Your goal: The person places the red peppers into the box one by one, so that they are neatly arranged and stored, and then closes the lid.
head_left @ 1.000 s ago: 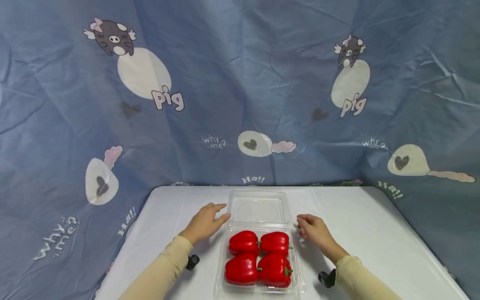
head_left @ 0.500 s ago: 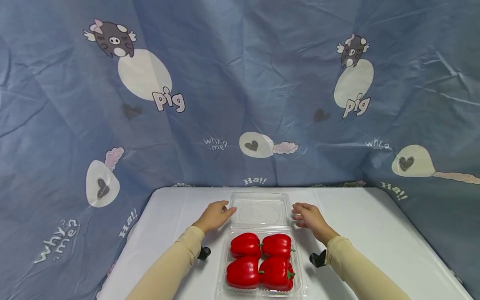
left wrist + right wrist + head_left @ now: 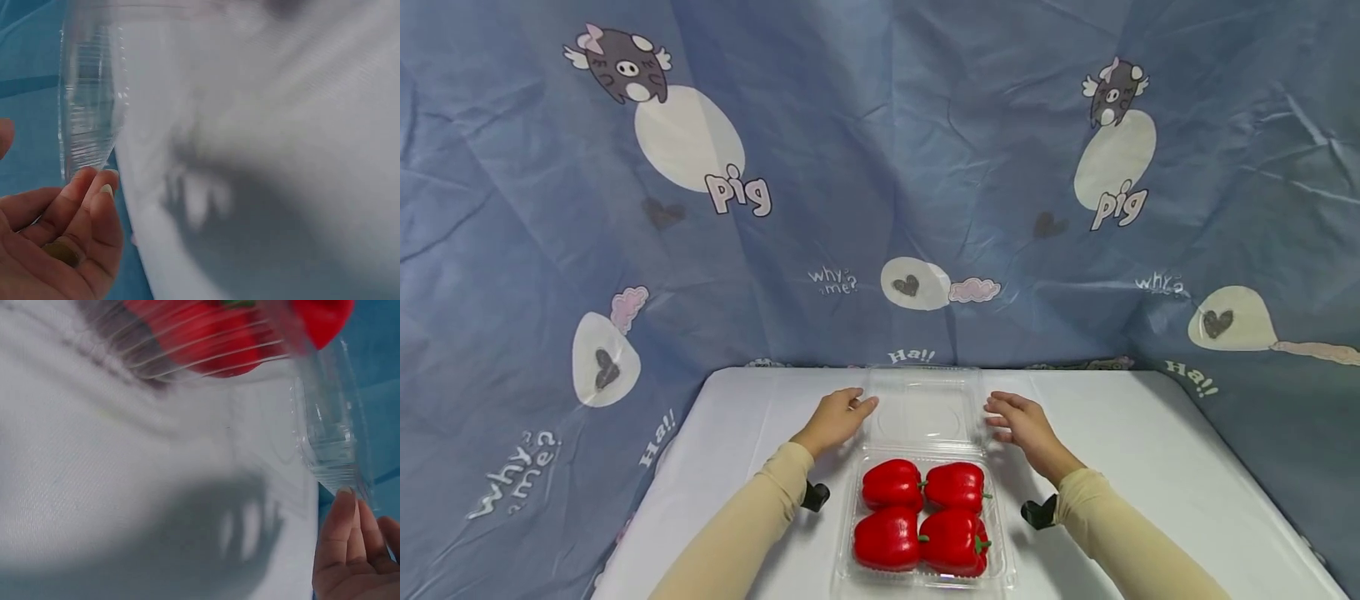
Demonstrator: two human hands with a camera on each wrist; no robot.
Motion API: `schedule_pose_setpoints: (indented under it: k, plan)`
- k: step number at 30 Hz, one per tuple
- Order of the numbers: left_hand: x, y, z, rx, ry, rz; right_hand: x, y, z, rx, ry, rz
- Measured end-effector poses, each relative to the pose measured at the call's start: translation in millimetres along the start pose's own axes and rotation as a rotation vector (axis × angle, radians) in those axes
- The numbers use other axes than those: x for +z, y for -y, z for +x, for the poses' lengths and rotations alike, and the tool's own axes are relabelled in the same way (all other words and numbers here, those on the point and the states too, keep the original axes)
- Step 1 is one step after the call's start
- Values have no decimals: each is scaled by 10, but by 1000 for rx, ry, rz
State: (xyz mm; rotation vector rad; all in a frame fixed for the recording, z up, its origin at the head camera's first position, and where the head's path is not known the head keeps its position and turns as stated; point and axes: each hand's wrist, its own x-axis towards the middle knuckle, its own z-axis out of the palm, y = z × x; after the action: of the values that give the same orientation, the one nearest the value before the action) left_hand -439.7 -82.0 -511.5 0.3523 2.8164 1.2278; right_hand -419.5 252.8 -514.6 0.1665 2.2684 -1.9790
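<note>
A clear plastic clamshell box [image 3: 1005, 533] lies on the table with its hinged lid [image 3: 917, 410] at the far side, tilted slightly up. Several red bell peppers [image 3: 887, 540] sit in its base in two rows, stems to the right. My left hand [image 3: 837, 419] is at the lid's left edge; in the left wrist view its fingertips [image 3: 94, 175] meet the lid's rim from beneath, thumb apart. On the opposite edge is my right hand [image 3: 1026, 425], its fingertips [image 3: 345, 497] against the lid's rim in the right wrist view. Neither hand's fingers wrap around the lid.
A white cloth [image 3: 1105, 450] covers the table. Behind and along both sides hangs a blue printed curtain [image 3: 820, 167], close to the table's back edge. Dark wrist mounts [image 3: 1038, 513] hang below both sleeves.
Both hands have moved inward and away to the lid's side edges. The lid's far edge has risen a little. The peppers stay put in the base.
</note>
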Motion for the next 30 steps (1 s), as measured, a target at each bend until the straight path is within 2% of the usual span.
schedule_pose_setpoints:
  k: [4, 9, 16, 23, 30]
  plan:
    - [-64, -94, -29, 5, -38, -36, -55, 86, -65, -45, -3, 13]
    - [-171, -198, -119, 16, -56, -123, -126, 214, -225, -112, -3, -20]
    - [-351, -243, -380, 125, -87, -253, -146, 324, -544, -242, 21, -86]
    - [-448, -266, -707, 217, -88, -227, -114, 240, -917, -448, 13, -150]
    - [-402, -199, -1093, 232, -44, -175, -101, 6, -1278, -588, -14, -269]
